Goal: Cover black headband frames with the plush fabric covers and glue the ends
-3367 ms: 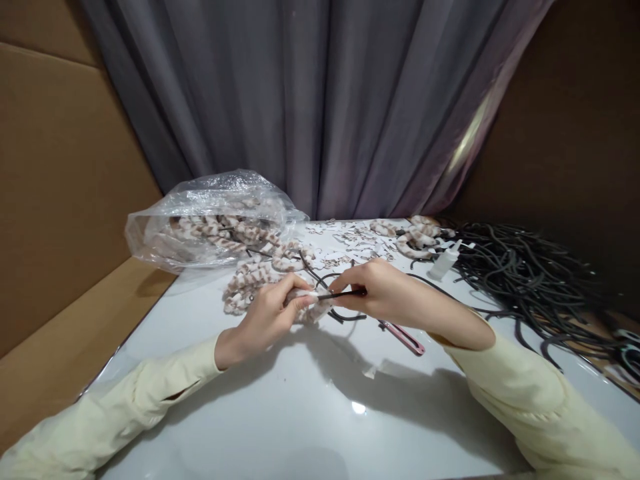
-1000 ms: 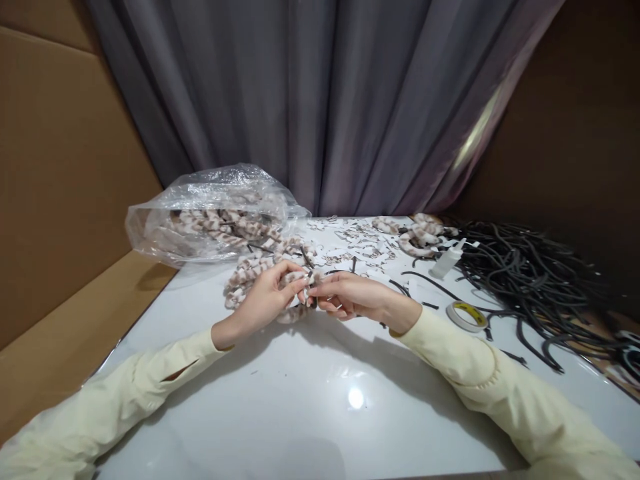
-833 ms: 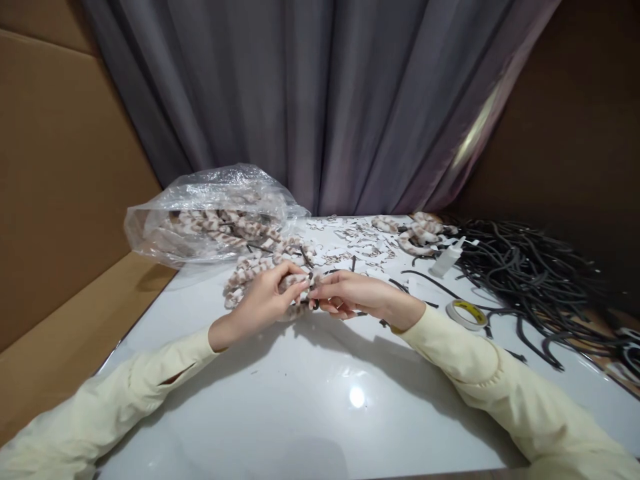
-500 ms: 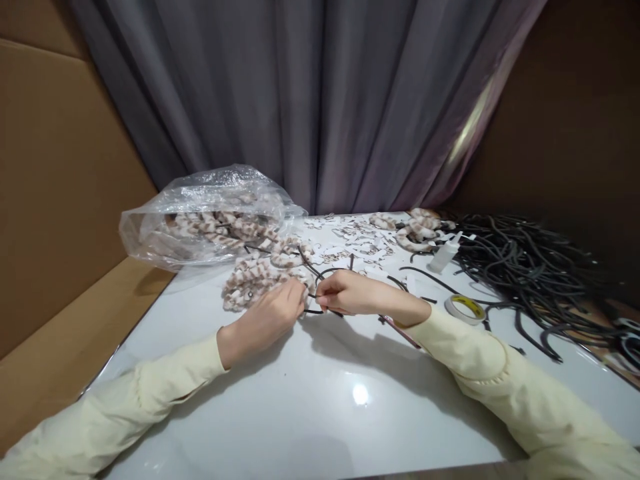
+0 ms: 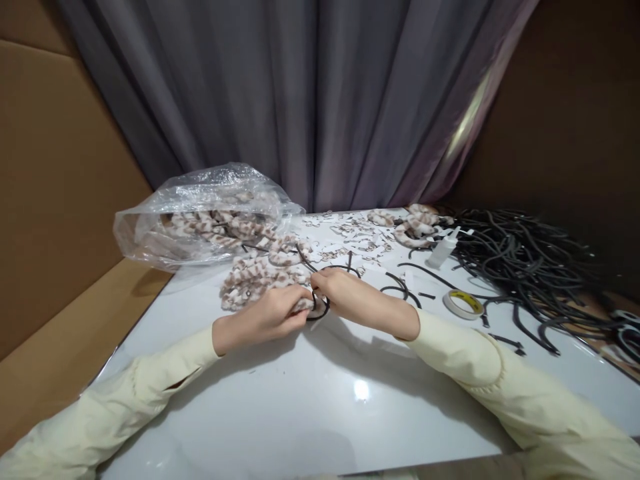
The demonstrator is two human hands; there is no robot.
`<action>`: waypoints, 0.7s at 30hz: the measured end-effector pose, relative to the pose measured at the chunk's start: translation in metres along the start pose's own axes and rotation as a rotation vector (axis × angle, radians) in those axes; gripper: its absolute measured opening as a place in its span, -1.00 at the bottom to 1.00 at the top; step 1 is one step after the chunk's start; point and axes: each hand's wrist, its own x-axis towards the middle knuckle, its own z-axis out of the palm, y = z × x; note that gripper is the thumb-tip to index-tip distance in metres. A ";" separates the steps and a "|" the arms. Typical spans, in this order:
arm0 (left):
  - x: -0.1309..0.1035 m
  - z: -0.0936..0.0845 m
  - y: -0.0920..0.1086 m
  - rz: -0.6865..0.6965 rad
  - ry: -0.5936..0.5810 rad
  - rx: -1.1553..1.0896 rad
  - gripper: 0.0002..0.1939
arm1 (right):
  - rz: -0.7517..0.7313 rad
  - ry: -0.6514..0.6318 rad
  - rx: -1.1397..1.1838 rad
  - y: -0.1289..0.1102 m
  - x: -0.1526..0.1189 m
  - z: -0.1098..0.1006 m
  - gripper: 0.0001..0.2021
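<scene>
At the middle of the white table, my left hand [image 5: 273, 312] pinches the end of a brown-and-white fluffy piece [image 5: 303, 305]. Close against it on the right, my right hand [image 5: 340, 292] has its fingers closed on a thin black cord [image 5: 323, 313], which curves in a small loop between the two hands. The fingertips partly hide where cord and fluffy piece meet. Just behind my left hand lies a heap of the same striped fluffy strips [image 5: 250, 277].
A clear plastic bag [image 5: 150, 230] with fluffy strips stands at the back left. Paper scraps [image 5: 367, 237] lie at the back. On the right are a small bottle [image 5: 443, 252], a tape roll [image 5: 463, 305] and a large pile of black cords [image 5: 515, 253]. Cardboard walls [image 5: 60, 167] flank the table.
The black cord between the hands now bends into a loop. My left hand has turned slightly and moved a little left; my right hand's fingers have come up higher.
</scene>
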 end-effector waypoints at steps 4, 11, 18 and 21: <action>0.000 0.001 -0.002 -0.015 0.088 -0.072 -0.83 | 0.036 -0.047 0.260 0.009 0.004 0.001 -0.87; 0.000 -0.001 0.002 -0.018 0.036 -0.068 -0.81 | 0.048 -0.076 0.419 0.015 0.004 -0.006 -0.79; -0.002 -0.004 0.004 0.028 -0.058 -0.060 -0.65 | 0.059 -0.154 0.539 0.017 0.002 -0.019 -0.77; -0.002 -0.002 0.006 0.082 -0.030 -0.096 -0.67 | 0.070 -0.150 0.559 0.018 0.003 -0.019 -0.79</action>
